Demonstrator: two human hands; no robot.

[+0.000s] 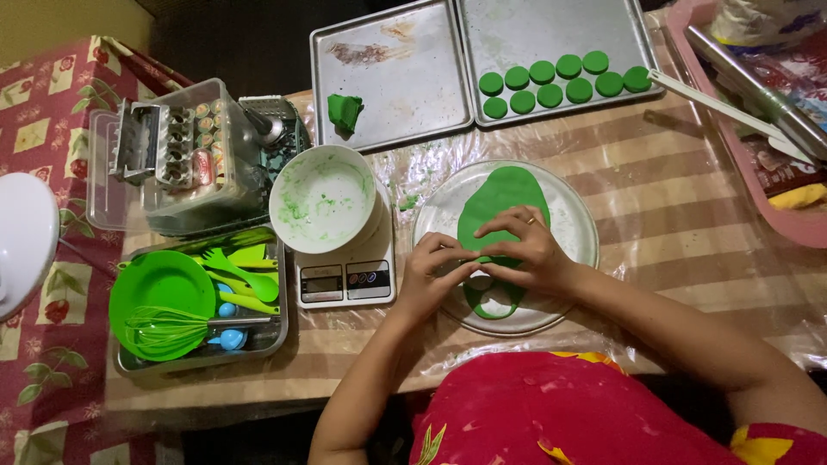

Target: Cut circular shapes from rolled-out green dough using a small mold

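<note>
The table (pixel 655 172), covered in striped cloth under clear plastic, fills most of the frame; a red floral cloth (pixel 43 284) hangs at the left edge, and the room beyond the top edge is dark, so little of it can be told.

Two steel trays lie at top centre: the left tray (pixel 388 52) holds a lump of green dough (pixel 345 112), the right tray (pixel 551 34) ten cut green discs (pixel 560 82) in two rows. A pink tray (pixel 741 164) sits at the right edge. At left, a clear box (pixel 194 155) of small tools, and below it a pan (pixel 271 340) with a green plate (pixel 159 288) and whisk (pixel 172 331). A white bowl (pixel 323 198) smeared green stands on a scale (pixel 345 280).

In the middle, a round plate (pixel 577 224) carries the rolled dough sheet (pixel 504 202), with a ring of offcut at its lower end. Both hands work there: the left hand (pixel 439 267) and right hand (pixel 525 250) curl close, fingertips pinched onto the sheet's lower part, around something small that I cannot make out.

This looks like the cutting step, one more disc being freed. By my judgement, the next move needs a gentle lift so the disc keeps its shape.
</note>
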